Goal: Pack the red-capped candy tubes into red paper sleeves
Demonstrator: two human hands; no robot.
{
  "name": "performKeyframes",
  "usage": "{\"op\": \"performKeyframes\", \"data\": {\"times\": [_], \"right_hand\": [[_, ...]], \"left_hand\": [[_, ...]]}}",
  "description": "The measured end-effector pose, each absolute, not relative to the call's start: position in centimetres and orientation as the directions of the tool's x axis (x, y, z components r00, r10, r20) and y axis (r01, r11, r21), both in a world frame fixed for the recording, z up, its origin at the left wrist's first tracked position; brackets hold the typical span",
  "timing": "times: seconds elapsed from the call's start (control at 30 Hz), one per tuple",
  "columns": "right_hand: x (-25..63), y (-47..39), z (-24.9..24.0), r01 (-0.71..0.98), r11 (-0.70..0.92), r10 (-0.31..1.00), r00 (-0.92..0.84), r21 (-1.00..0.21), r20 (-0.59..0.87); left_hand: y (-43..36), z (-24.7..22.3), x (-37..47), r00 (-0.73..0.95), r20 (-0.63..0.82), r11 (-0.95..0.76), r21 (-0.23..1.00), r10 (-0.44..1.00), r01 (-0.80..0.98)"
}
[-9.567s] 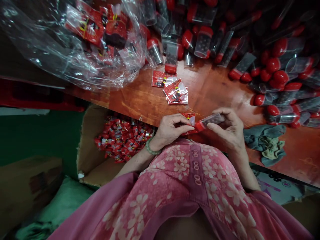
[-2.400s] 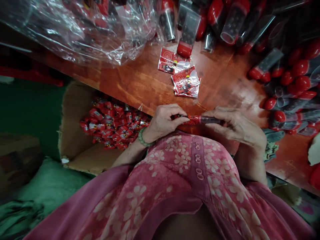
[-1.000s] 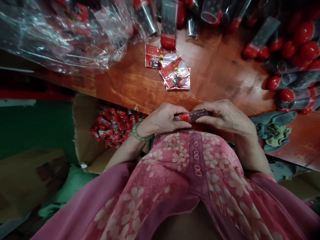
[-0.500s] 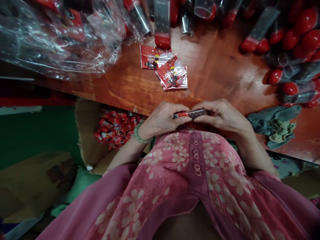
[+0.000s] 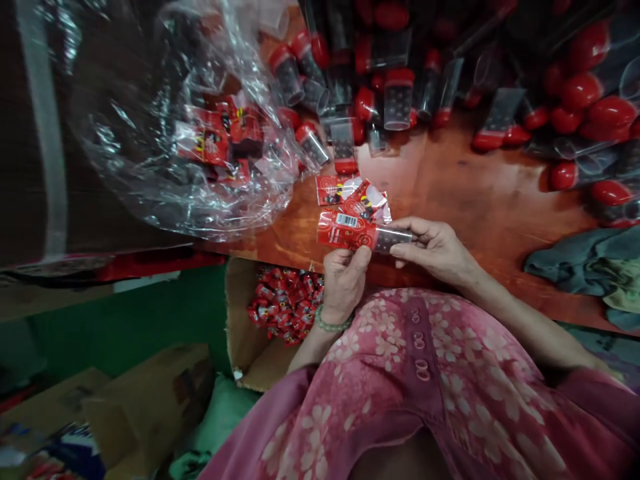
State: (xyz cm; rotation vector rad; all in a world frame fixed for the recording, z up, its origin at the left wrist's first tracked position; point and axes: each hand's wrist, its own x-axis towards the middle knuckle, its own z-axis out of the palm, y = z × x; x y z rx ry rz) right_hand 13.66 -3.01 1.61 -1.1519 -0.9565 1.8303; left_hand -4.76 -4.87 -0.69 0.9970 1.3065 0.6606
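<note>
My right hand [image 5: 433, 250] grips the right end of a clear plastic tube [image 5: 393, 239] with small dots on it. The tube lies sideways above the table's near edge. At its left end a flat red printed sleeve [image 5: 345, 228] with a barcode meets the tube; how far the tube reaches inside is hidden. My left hand [image 5: 345, 280] pinches the sleeve's lower edge between thumb and fingers, close to the tube. Just beyond, more flat red printed sleeves [image 5: 336, 189] lie overlapping on the wooden table [image 5: 450, 180].
A clear plastic bag [image 5: 240, 213] holding red printed pieces lies at left. Many red-capped clear tubes [image 5: 399, 100] crowd the far and right side. Below the table edge, an open carton [image 5: 260, 367] holds small red wrapped items [image 5: 285, 303]. A grey-green cloth [image 5: 570, 260] rests at right.
The view has shifted, with table things appearing lower. My hands have moved toward the loose sleeves. The held sleeve now shows its flat barcode side, and my left hand has dropped to its lower edge.
</note>
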Motion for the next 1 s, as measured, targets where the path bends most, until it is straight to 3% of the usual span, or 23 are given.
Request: {"op": "performKeyframes", "data": {"times": [0.1, 0.27, 0.43, 0.6, 0.73, 0.87, 1.0], "right_hand": [[13.7, -2.8, 1.7, -0.126, -0.376, 0.885, -0.341, -0.918, -0.316], [13.6, -3.1, 1.2, -0.039, -0.292, 0.929, -0.251, -0.956, -0.274], [13.1, -2.8, 0.7, -0.128, -0.318, 0.921, -0.279, -0.939, -0.274], [12.9, -2.1, 0.6, -0.142, -0.348, 0.892, -0.355, -0.927, -0.281], [12.6, -2.3, 0.6, -0.060, -0.246, 0.935, -0.277, -0.967, -0.221], [12.0, -2.8, 0.6, 0.123, -0.029, 0.987, -0.155, -0.992, -0.048], [11.9, -2.7, 0.1, 0.048, -0.093, 0.983, -0.154, -0.995, -0.099]], "left_hand": [[-3.9, -0.1, -3.9, -0.024, -0.414, 0.409, 0.907, 0.910, -0.101], [-3.4, 0.1, -3.5, -0.117, -0.371, 0.365, 0.928, 0.921, -0.069], [-2.3, 0.3, -3.0, -0.100, -0.366, 0.341, 0.918, 0.925, -0.203], [-1.0, 1.1, -2.4, 0.049, -0.414, 0.409, 0.861, 0.909, -0.304], [-0.8, 1.0, -2.0, 0.071, -0.420, 0.420, 0.851, 0.905, -0.314], [-0.7, 0.6, -1.5, 0.039, -0.399, 0.383, 0.842, 0.916, -0.380], [-0.5, 0.6, -1.5, 0.053, -0.408, 0.393, 0.823, 0.911, -0.411]]}}
